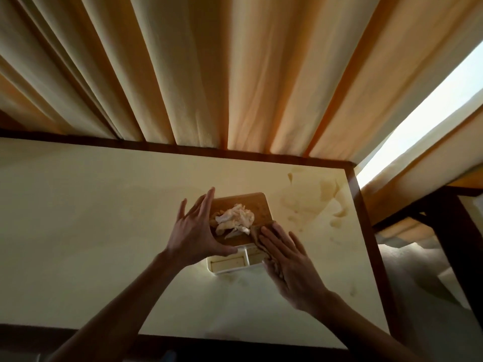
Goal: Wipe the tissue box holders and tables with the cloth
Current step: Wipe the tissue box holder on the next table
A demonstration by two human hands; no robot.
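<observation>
So the tissue box holder [239, 231] sits right between the two hands, on the cream table [91, 218]. It touches both. The left hand [194, 232] is on its left side, fingers straight and spread, fingertips reaching up past the far left corner of the wooden lid, thumb stretched along the near edge of that lid. Nothing gripped, it's just bracing the thing flat-handed.

The right hand [286, 259] is on the holder's near right corner, fingers straight and together, pressing the cloth [257, 237] down flat. The cloth is brownish and mostly hidden under the palm; a bit pokes out past the fingertips onto the lid and another bit shows by the heel of the hand. Both forearms come up from the bottom of the frame, angled in toward the holder.

Crumpled white tissue [235, 220] sticks out of the lid's opening, just beyond the left thumb. The white tray part nearer the wrists has two compartments; both look bare as far as I can see.

Past the right hand's fingertips there are wet smears [313, 202] on the tabletop, and curtains [235, 74] hang behind.
</observation>
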